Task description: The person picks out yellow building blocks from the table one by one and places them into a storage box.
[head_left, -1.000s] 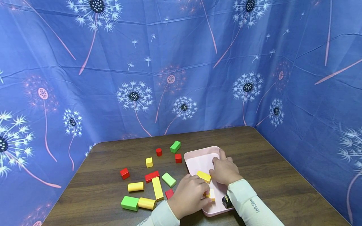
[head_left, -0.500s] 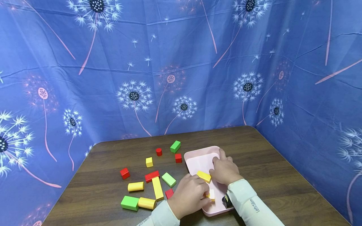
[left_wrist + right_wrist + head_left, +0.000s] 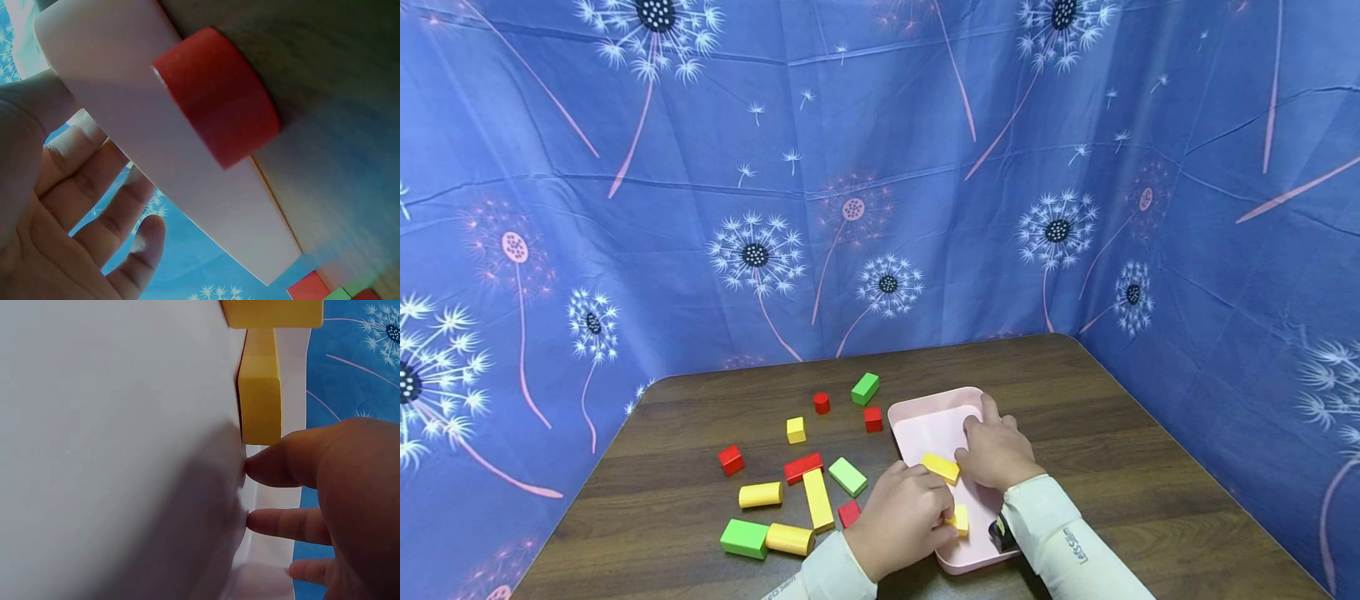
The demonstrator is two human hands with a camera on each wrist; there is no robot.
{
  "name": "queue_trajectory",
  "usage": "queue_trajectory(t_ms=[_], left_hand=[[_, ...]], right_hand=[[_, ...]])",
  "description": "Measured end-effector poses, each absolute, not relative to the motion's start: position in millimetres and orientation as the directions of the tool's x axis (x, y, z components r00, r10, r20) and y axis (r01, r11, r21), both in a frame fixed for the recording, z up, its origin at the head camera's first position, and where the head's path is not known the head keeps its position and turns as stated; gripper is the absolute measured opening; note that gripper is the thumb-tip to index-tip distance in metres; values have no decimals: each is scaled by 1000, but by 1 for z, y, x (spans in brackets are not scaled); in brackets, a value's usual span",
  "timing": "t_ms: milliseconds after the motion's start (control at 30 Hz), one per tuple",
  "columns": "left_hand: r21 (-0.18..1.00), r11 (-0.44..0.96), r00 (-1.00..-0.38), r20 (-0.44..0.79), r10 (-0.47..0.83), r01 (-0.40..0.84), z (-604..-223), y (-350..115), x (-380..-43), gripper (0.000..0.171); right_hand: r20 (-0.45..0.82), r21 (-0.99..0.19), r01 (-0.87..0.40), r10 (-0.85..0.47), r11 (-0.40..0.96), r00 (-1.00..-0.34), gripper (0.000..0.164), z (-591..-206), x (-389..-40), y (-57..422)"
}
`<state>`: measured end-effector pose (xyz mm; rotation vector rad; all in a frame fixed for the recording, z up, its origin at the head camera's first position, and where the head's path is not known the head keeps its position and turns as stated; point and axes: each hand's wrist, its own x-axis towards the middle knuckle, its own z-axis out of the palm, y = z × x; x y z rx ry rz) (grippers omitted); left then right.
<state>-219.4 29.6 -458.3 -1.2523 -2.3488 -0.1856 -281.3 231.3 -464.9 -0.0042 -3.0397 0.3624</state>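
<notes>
A pink tray [image 3: 925, 406] lies beneath both hands. My left hand [image 3: 901, 518] reaches over its left rim, index finger and thumb curled at a yellow block [image 3: 961, 520] that they pinch and partly cover. In the left wrist view the fingertips vanish behind the tray wall [image 3: 131, 94]. Inside the tray, my right hand [image 3: 996, 450] has its fingers spread and lowered toward the floor, holding nothing. Another yellow block [image 3: 941, 468] lies between the hands; the right thumb [image 3: 272, 465] is right beside a yellow block [image 3: 260, 409] in the right wrist view.
A red block [image 3: 219, 100] stands close to the tray's outer left wall. Farther left on the wooden table [image 3: 655, 467] are several loose blocks, including a light green block [image 3: 847, 477], a long yellow block [image 3: 818, 500] and a yellow cylinder [image 3: 761, 495]. Blue curtain [image 3: 880, 167] surrounds the table.
The yellow block at my left fingers has shifted slightly, its bright top glare now gone. Both hands and the tray stay in place.
</notes>
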Motion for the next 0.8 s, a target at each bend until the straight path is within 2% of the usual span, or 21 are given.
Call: queue_trajectory(t_ms=[800], left_hand=[[-123,580,-470,464,751,805,-459,29,-218,26]], right_hand=[[74,-229,-11,6,973,-997,48,-463,-281,231]])
